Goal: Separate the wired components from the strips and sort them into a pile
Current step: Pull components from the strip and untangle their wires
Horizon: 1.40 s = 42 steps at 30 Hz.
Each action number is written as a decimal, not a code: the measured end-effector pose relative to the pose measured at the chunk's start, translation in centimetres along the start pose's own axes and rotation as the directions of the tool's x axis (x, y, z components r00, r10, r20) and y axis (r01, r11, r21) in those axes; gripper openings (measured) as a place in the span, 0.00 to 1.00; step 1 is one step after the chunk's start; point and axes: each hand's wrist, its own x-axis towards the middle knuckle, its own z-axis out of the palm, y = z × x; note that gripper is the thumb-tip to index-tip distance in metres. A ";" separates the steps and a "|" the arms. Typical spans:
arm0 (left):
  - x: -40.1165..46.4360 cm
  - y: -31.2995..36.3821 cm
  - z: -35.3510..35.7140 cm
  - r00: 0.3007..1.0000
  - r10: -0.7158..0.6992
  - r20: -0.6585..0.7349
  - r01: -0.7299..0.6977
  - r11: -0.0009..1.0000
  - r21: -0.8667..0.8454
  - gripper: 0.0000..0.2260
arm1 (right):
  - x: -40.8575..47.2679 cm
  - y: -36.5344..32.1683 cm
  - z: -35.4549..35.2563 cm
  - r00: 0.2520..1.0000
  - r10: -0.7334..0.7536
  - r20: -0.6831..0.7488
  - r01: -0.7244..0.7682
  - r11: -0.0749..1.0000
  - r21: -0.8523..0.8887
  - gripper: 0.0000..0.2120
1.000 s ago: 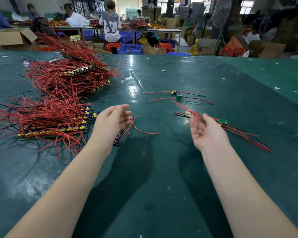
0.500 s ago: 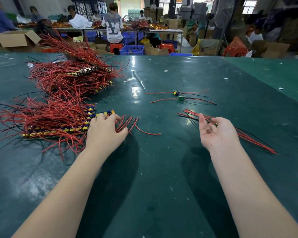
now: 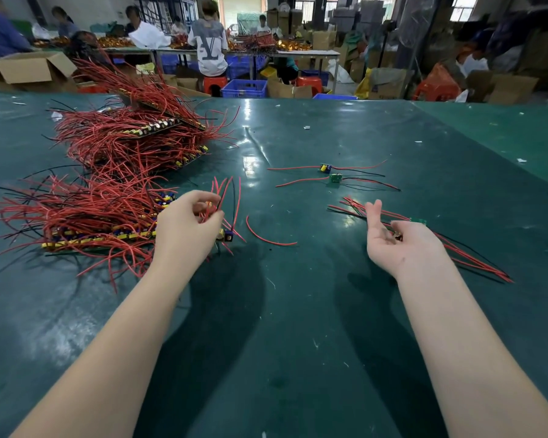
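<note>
My left hand (image 3: pixel 185 227) grips a short strip piece (image 3: pixel 225 235) of wired components, its red wires standing up between my fingers. It sits at the right end of the near strip pile (image 3: pixel 86 222), a tangle of red and black wires on yellow and blue parts. A taller strip stack (image 3: pixel 133 140) lies behind it. My right hand (image 3: pixel 399 245) hovers palm up with relaxed fingers over the pile of separated components (image 3: pixel 456 248), holding nothing. Two more loose components (image 3: pixel 331 173) lie further back.
A loose red wire (image 3: pixel 269 237) lies between my hands on the green table (image 3: pixel 282 327). Past the far edge are blue crates (image 3: pixel 246 88), cardboard boxes (image 3: pixel 29 71), red stools and several people at another bench.
My left hand came down on the end of the near strip pile and has curled round a strip piece, raising its wires. My right hand stayed palm up and shifted slightly right.
</note>
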 end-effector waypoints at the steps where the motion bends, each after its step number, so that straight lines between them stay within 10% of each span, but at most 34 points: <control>1: 0.0 0.3 0.0 1.000 -0.021 0.019 0.023 0.993 -0.118 0.09 | -0.2 0.3 0.1 0.998 0.033 0.057 -0.029 0.997 -0.075 0.14; 5: -0.7 1.7 0.6 0.982 -0.013 0.190 0.111 0.851 -0.514 0.14 | -1.3 2.5 0.2 0.944 0.214 0.251 -0.047 0.841 -0.539 0.06; 11: -1.9 2.6 1.3 0.942 0.126 0.313 0.114 0.754 -0.646 0.17 | -1.9 5.5 -0.8 0.858 0.332 0.393 0.297 0.304 -0.905 0.09; 23: -2.8 3.2 2.2 0.921 0.059 0.385 0.264 0.632 -0.728 0.32 | -1.7 5.5 -1.0 0.847 0.328 0.419 0.227 0.490 -0.842 0.06; 29: -2.5 2.9 2.0 0.818 -0.006 0.575 0.438 0.654 -0.617 0.11 | -1.3 5.2 -1.0 0.843 0.323 0.431 0.247 0.479 -0.842 0.12; 38: -1.7 2.9 1.2 0.751 0.000 0.661 0.588 0.456 -0.668 0.06 | -1.4 4.9 -0.7 0.752 0.452 0.480 0.137 0.606 -0.784 0.06; 40: -1.2 2.4 0.9 0.789 -0.038 0.613 0.539 0.524 -0.660 0.05 | -1.6 4.8 -0.6 0.753 0.454 0.477 0.141 0.596 -0.790 0.05; 42: -0.6 1.4 0.7 0.882 -0.124 0.454 0.358 0.803 -0.476 0.06 | -1.6 4.8 -0.6 0.768 0.443 0.462 0.152 0.575 -0.804 0.05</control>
